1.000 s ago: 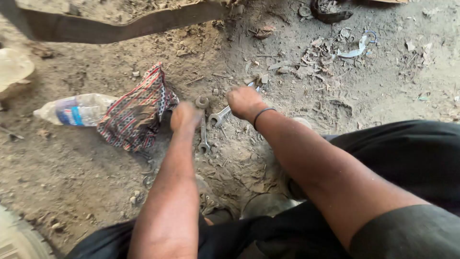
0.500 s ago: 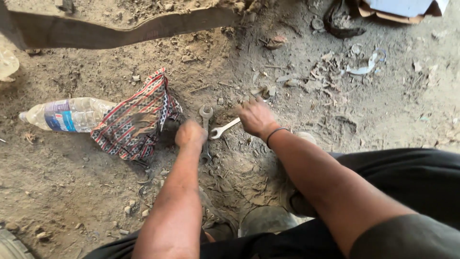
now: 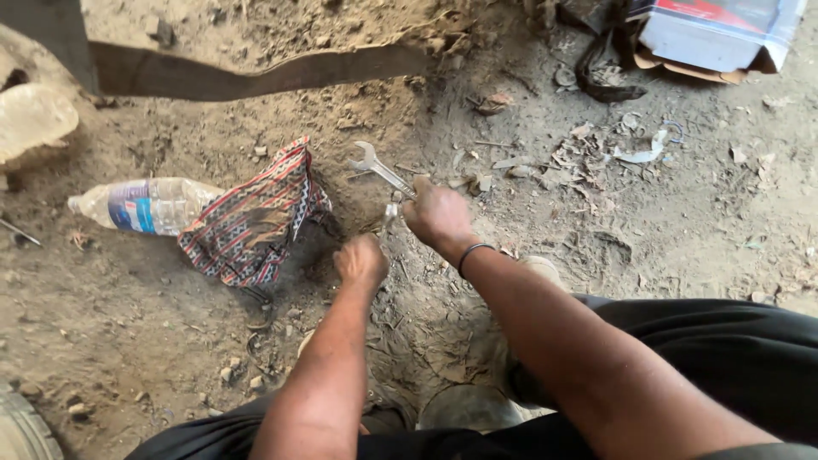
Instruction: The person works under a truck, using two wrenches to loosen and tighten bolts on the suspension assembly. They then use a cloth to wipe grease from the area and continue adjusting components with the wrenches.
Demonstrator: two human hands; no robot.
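Observation:
My right hand grips a metal open-end wrench, its jaw pointing up and to the left just above the dirt. A second small metal tool pokes out beside that hand. My left hand is closed in a loose fist on the ground just below and left of the wrench; whether it holds anything I cannot tell. A striped red and dark cloth lies crumpled directly left of my left hand. A black band circles my right wrist.
A clear plastic bottle lies left of the cloth. A long dark strap crosses the top. A cardboard box sits at top right, with scraps and litter below it. My dark trousers fill the lower right.
My right hand has lifted the wrench off the dirt and moved it up. The left hand stayed by the cloth. The view shifted, bringing the box into sight.

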